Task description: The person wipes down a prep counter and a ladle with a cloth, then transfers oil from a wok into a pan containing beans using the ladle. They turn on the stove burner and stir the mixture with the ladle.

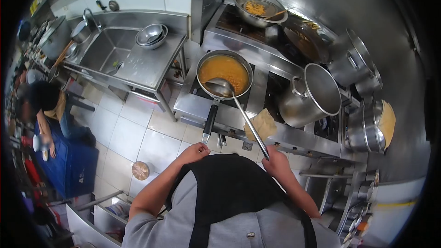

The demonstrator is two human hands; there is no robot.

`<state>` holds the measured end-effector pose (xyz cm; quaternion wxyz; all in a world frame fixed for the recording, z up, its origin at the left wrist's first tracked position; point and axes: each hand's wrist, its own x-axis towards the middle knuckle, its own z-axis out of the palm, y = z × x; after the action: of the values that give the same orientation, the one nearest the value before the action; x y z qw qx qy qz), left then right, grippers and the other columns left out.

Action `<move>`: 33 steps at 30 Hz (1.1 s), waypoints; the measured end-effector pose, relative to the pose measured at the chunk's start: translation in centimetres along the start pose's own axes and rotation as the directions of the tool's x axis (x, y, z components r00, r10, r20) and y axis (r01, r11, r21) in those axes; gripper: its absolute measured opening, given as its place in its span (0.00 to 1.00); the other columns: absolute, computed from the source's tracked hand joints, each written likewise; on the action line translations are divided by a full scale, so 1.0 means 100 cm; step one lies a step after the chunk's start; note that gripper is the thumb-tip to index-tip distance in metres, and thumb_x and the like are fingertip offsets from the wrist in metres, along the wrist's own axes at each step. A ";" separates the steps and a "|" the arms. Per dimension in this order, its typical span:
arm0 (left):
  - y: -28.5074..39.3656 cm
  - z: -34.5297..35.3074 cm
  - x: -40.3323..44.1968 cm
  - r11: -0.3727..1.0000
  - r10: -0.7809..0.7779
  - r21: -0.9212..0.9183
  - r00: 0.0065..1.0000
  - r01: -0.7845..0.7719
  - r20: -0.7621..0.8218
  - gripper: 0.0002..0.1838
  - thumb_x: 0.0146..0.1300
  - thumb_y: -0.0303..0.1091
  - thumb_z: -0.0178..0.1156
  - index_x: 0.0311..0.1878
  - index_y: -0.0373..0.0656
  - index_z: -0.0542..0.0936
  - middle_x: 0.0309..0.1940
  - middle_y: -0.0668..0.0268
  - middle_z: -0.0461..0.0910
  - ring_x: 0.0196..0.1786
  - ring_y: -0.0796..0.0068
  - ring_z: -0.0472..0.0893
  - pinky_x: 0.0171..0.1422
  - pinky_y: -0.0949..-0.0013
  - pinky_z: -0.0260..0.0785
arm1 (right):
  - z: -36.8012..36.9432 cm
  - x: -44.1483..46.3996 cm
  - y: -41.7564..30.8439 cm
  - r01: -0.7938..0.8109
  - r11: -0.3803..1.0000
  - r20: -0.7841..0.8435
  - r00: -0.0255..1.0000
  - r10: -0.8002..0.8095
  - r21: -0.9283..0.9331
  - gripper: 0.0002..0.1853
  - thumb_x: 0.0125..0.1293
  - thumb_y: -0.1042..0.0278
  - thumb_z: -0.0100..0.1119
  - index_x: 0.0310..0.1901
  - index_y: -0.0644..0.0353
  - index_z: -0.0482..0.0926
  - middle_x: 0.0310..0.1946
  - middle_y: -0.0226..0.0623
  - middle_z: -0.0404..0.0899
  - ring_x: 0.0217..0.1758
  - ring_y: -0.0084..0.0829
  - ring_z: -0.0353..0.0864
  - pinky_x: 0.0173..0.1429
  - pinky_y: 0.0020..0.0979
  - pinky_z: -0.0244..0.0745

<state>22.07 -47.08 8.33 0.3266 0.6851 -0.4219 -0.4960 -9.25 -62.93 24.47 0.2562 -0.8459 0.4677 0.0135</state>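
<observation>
- Head view, 12 o'clock at the top: the ladle [248, 120] extends from the right hand [274, 161] toward 11 o'clock, its long axis running from the grip to the bowl, which rests partly in orange-brown liquid [223, 65].
- The right hand is the nearer to the ladle; its fingers are closed around the far end of the shaft.
- The pan [251, 75] holding the liquid sits on the stove [188, 109], between 12 and 1 o'clock from the left hand [195, 152]; its black handle points toward 7 o'clock.
- The left fingers are curled just beside that handle's tip; contact cannot be told.
- A tan cloth-like piece [262, 124] lies beside the ladle's shaft.
</observation>
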 end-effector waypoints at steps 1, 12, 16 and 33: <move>0.001 -0.002 0.001 1.000 0.005 0.015 1.000 -0.005 0.013 0.23 0.70 0.52 0.65 0.50 0.39 0.84 0.39 0.58 0.87 0.43 0.64 0.87 0.52 0.64 0.78 | 0.000 0.003 0.001 0.034 0.998 0.020 0.999 -0.033 -0.051 0.11 0.62 0.69 0.58 0.44 0.64 0.73 0.33 0.60 0.83 0.40 0.64 0.84 0.48 0.60 0.77; 0.054 -0.060 -0.044 0.846 0.083 0.504 0.977 -0.173 0.195 0.15 0.73 0.38 0.52 0.51 0.43 0.84 0.45 0.49 0.87 0.51 0.44 0.85 0.57 0.49 0.77 | 0.028 0.056 0.016 0.037 0.983 -0.012 0.999 -0.039 -0.179 0.14 0.62 0.68 0.59 0.48 0.64 0.72 0.33 0.58 0.84 0.39 0.60 0.86 0.47 0.58 0.79; 0.149 -0.152 -0.057 0.795 0.383 0.583 0.885 -0.170 -0.264 0.10 0.72 0.32 0.56 0.47 0.44 0.86 0.45 0.53 0.87 0.49 0.47 0.86 0.54 0.51 0.78 | 0.036 0.078 0.016 -0.034 0.988 -0.041 0.999 0.028 -0.151 0.16 0.63 0.68 0.59 0.51 0.61 0.72 0.36 0.57 0.86 0.41 0.59 0.87 0.47 0.57 0.81; 0.509 -0.393 0.013 0.377 0.877 0.920 -0.280 -0.105 -0.391 0.17 0.68 0.40 0.61 0.53 0.39 0.83 0.51 0.51 0.85 0.55 0.47 0.82 0.61 0.54 0.73 | 0.053 0.133 0.009 -0.065 0.997 -0.166 0.984 0.058 -0.042 0.14 0.65 0.71 0.56 0.51 0.59 0.73 0.33 0.57 0.86 0.40 0.61 0.87 0.46 0.60 0.78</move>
<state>46.91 -69.05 63.43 0.4718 0.5757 -0.4799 0.4644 -1.38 -71.38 16.05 0.1961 -0.8350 0.5128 -0.0377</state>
